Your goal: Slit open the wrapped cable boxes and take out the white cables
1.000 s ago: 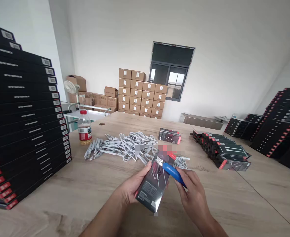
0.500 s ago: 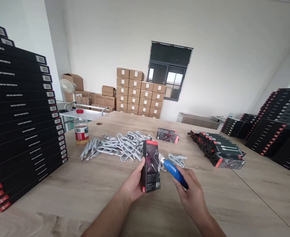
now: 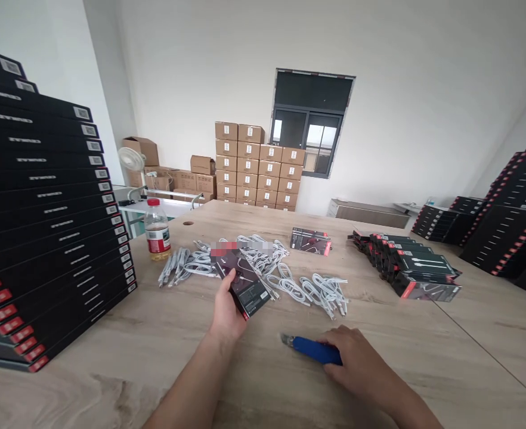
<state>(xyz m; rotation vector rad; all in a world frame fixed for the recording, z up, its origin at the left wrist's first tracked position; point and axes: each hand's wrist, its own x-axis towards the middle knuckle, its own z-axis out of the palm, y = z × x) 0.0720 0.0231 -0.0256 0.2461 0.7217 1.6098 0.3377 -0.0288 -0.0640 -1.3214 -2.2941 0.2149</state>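
My left hand [image 3: 228,316] grips a slim black cable box [image 3: 245,283] with a red end, its thumb across the printed face. The box is tilted, its top leaning left above the cable pile. To the right, my right hand [image 3: 346,357] is closed around the blue handle of a utility knife [image 3: 314,350], low over the table. The knife's metal tip points left, apart from the box. Behind the box lies a heap of coiled grey-white cables [image 3: 260,256], with a smaller bunch of cables [image 3: 328,292] to its right.
Tall stacks of black boxes stand at the left [image 3: 57,220] and right [image 3: 509,220]. A red-capped bottle [image 3: 157,232] is behind the left stack. Two small boxes [image 3: 310,241] lie behind the cables, and a pile of similar boxes [image 3: 415,265] sits to the right.
The knife has come away from the box's side and dropped toward the tabletop. My left hand has moved left, tilting the box over to the left.
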